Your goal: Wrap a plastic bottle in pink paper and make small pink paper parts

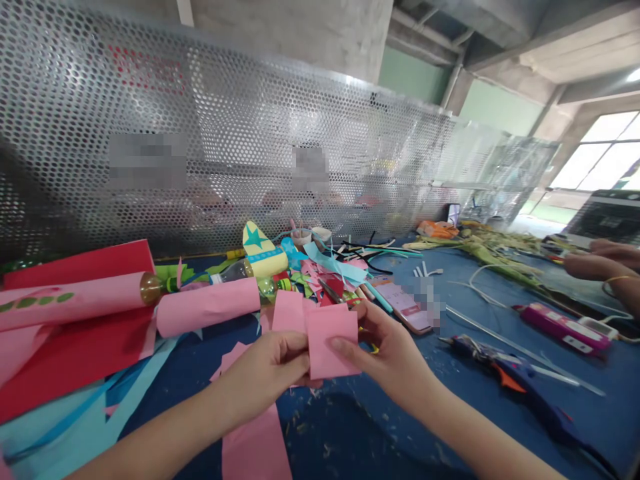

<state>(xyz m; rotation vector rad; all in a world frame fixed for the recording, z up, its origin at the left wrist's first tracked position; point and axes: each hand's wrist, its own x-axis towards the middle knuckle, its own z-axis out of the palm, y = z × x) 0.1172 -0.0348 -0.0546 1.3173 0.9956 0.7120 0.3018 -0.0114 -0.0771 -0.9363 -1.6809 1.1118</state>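
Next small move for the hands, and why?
Probably align the pink square with the pink paper behind it: the left hand pinches near its left edge, the thumb of the right hand lies on its front, and the two look offset.

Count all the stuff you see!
Folded paper: one, pink, in hands
Paper strip: one, pink, below hands
Card: count unclear, red, left
Paper-wrapped bottles: three, pink or yellow, left
Paper scraps: many, mixed, centre
Cups: two, white, by panel
Phone: one, pink-screened, centre
Glue gun: one, blue, right
Power strip: one, purple, right
Leafy strands: many, green, right
Perforated panel: one, silver, behind
Table: one, blue, underneath
Co-worker's hands: count unclear, right edge
Left hand: one, holding paper
Right hand: one, holding paper
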